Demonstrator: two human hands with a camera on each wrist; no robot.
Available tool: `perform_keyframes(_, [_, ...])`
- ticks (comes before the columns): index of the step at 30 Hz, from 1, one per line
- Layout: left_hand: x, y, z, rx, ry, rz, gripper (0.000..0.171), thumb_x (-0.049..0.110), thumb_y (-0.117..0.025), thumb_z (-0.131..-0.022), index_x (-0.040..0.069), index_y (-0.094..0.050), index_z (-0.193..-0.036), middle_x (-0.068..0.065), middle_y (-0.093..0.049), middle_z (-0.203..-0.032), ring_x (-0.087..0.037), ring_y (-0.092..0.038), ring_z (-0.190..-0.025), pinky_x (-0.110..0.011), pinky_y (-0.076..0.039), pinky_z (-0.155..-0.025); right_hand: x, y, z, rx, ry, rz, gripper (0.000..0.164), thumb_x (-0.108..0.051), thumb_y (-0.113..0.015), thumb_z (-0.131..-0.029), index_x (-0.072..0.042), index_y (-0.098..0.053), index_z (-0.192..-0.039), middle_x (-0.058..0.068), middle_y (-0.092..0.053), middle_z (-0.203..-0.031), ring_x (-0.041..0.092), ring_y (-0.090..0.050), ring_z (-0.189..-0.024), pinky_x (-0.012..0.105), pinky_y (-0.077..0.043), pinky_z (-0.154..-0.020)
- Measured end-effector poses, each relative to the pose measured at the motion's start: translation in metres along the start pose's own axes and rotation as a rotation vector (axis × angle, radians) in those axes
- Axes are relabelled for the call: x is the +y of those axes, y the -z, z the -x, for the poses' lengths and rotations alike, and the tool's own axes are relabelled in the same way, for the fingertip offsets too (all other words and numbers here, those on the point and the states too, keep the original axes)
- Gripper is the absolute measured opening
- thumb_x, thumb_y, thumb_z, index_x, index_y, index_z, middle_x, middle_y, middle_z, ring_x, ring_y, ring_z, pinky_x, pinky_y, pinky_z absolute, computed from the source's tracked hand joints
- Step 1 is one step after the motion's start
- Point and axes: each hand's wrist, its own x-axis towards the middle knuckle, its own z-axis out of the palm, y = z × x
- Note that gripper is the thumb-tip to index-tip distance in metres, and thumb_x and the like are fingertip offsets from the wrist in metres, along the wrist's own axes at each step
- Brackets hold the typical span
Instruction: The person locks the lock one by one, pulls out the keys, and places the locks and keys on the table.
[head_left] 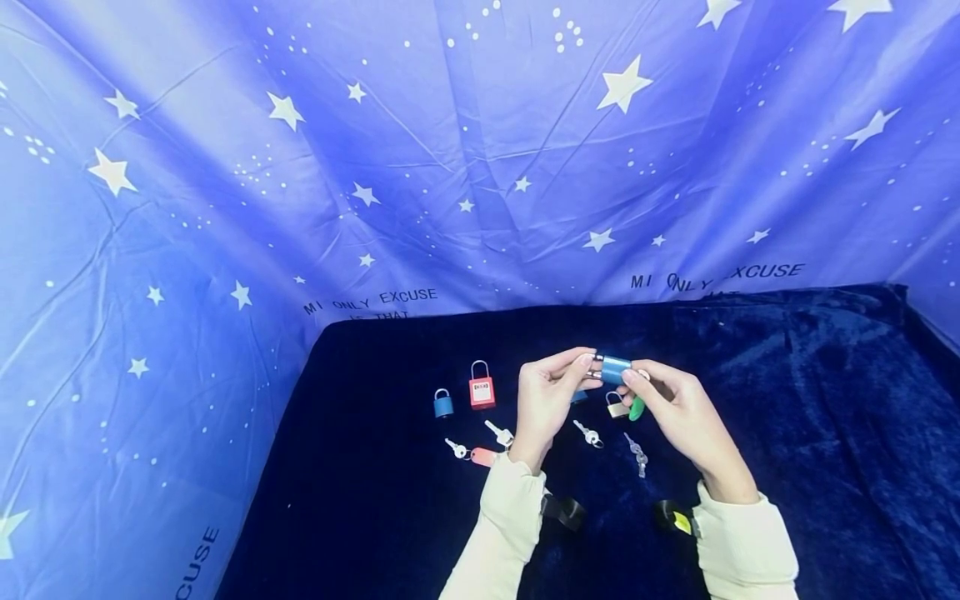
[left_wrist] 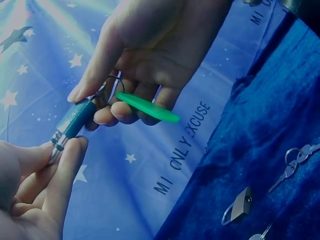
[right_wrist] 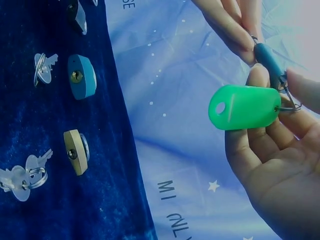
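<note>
Raised above the dark cloth is a blue padlock, lying sideways with its metal shackle toward the left. My left hand pinches the shackle between thumb and fingers, seen also in the left wrist view. At the opposite, keyhole end, my right hand pinches a key, with the thumb and index finger right at the padlock body. The key itself is mostly hidden by the fingers. From its ring hangs a green tag, lying over the right hand's other fingers.
On the dark blue cloth stand a small blue padlock, a red padlock, another blue padlock and a brass padlock. Nearer lie several keys, one with a red tag. A starry curtain hangs behind.
</note>
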Motion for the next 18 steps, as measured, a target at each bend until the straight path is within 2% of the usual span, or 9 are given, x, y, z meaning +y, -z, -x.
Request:
perform_keyframes(5, [-0.0001,-0.0029,0.0002,0.014,-0.013,-0.017,0.024,0.011,-0.057,-0.088,-0.008,-0.063,-0.102,-0.02,-0.066,-0.087,-0.028,-0.066,-0.075,-0.038,-0.054,-0.068,0.0001,-0.0002,-0.0002,0.007,0.003,-0.011,0.024,-0.029,-0.049,-0.094,-0.012,-0.062,-0.104,0.01,-0.063,-0.079,0.017,-0.061,-0.068,0.025,-0.045,-0.062])
perform_keyframes(18, [-0.002,-0.0072,0.003,0.016,-0.008,-0.066,0.026,0.018,-0.058,-0.088,-0.002,-0.065,-0.103,-0.016,-0.067,-0.09,-0.02,-0.066,-0.074,-0.035,-0.054,-0.068,0.0026,0.0007,0.0005,0.011,0.005,-0.008,0.025,-0.029,-0.05,-0.093,-0.012,-0.062,-0.107,0.007,-0.063,-0.079,0.019,-0.061,-0.069,0.026,-0.043,-0.061])
